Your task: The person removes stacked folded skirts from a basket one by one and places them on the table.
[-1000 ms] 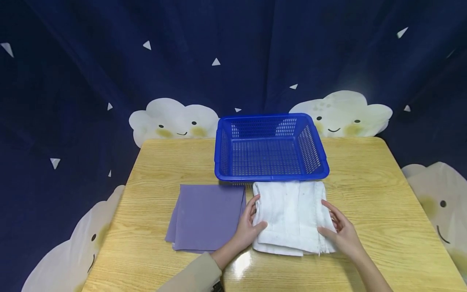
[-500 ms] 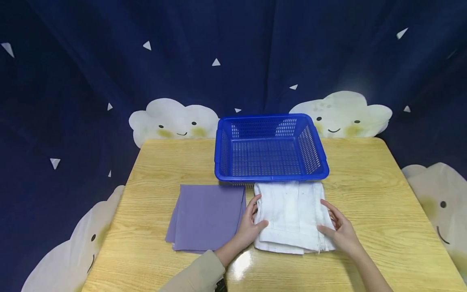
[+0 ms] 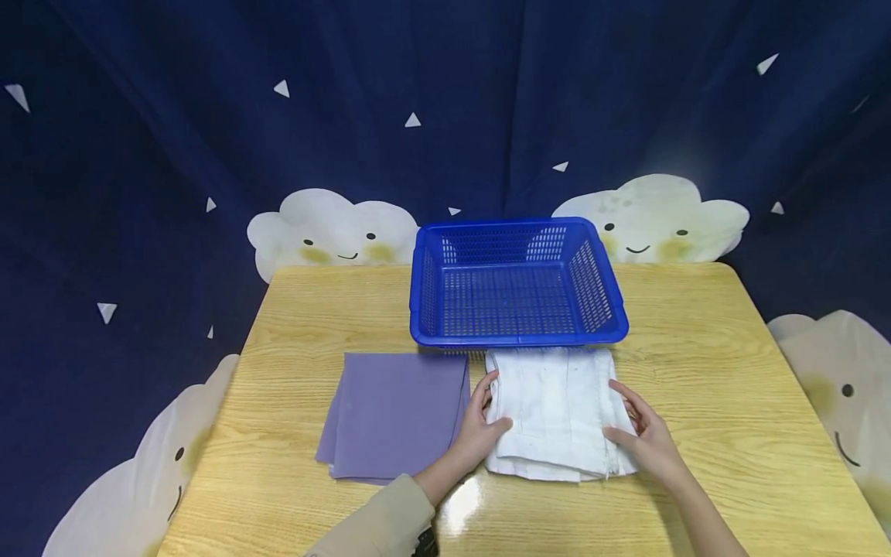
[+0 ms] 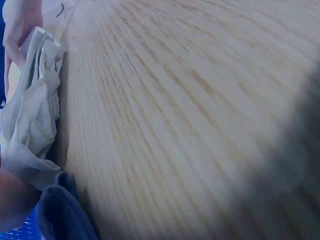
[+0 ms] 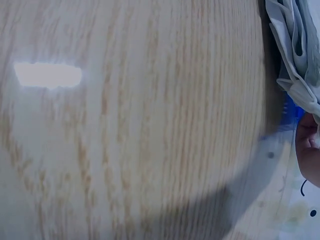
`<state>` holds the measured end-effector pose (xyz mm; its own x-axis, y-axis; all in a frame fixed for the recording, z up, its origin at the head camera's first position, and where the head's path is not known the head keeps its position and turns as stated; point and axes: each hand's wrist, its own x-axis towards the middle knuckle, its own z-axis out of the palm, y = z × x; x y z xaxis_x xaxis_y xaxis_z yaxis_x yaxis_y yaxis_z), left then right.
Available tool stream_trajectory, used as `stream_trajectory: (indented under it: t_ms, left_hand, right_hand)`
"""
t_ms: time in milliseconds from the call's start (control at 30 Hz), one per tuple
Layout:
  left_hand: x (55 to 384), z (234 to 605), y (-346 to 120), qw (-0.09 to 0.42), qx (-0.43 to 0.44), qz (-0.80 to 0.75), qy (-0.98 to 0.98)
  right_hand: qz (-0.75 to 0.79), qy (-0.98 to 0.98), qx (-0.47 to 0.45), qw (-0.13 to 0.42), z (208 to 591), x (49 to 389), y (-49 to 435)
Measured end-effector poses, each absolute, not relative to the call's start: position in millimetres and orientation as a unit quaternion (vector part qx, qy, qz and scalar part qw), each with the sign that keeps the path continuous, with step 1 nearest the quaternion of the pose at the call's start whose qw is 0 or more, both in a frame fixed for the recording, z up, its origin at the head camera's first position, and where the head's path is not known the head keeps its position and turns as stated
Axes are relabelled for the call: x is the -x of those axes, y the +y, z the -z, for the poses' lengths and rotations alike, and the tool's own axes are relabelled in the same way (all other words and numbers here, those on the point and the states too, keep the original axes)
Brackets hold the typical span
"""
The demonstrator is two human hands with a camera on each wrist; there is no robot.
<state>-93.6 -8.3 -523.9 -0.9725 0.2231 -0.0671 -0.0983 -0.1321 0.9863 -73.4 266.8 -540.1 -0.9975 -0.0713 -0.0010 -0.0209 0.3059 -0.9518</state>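
Observation:
A folded white cloth (image 3: pixel 550 410) with seams and a frayed right edge lies at the front of the blue basket. My left hand (image 3: pixel 480 429) grips its left side, thumb on top and fingers round the edge. On the opposite side my right hand (image 3: pixel 647 441) holds the cloth the same way. In the left wrist view the layered folds of the white cloth (image 4: pixel 37 107) show side-on, with the right hand (image 4: pixel 22 25) beyond. The right wrist view has the cloth's folds (image 5: pixel 295 45) above the right hand (image 5: pixel 309 150).
The blue plastic basket (image 3: pixel 518 340) with mesh walls stands at the back of the wooden table (image 3: pixel 710 371), nothing inside it. A folded purple cloth (image 3: pixel 400 414) lies left of the white one, partly under the left forearm. Behind hangs a dark blue curtain (image 3: pixel 473 62).
The white cloth's front edge has shifted slightly away from me and its width has narrowed a little. My hands have come slightly closer together, still at its sides.

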Motion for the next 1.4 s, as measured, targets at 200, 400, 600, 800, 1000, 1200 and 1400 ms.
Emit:
stream_trajectory:
  t_ms: [200, 400, 600, 800, 1000, 1200, 1400]
  left_hand:
    - [95, 525, -7, 0.1, -0.039, -0.738, 0.666]
    - [94, 524, -4, 0.081, -0.022, -0.732, 0.676]
    - [94, 520, -2, 0.08, -0.005, -0.724, 0.685]
    - [94, 518, -1, 0.078, 0.008, -0.715, 0.695]
    - [94, 515, -3, 0.081, 0.016, -0.716, 0.693]
    - [98, 523, -4, 0.091, 0.025, -0.713, 0.695]
    - [97, 518, -7, 0.105, 0.026, -0.707, 0.699]
  right_hand:
    - [0.581, 0.813, 0.024, 0.02, 545, 76, 268]
    - [0.577, 0.816, 0.019, 0.024, 547, 78, 269]
    - [0.571, 0.821, 0.005, 0.03, 549, 80, 269]
    - [0.557, 0.83, -0.005, 0.041, 550, 80, 271]
    - [0.525, 0.85, -0.008, 0.05, 550, 80, 272]
    - [0.483, 0.873, -0.018, 0.064, 551, 82, 274]
    - [0.47, 0.876, -0.027, 0.106, 549, 85, 275]
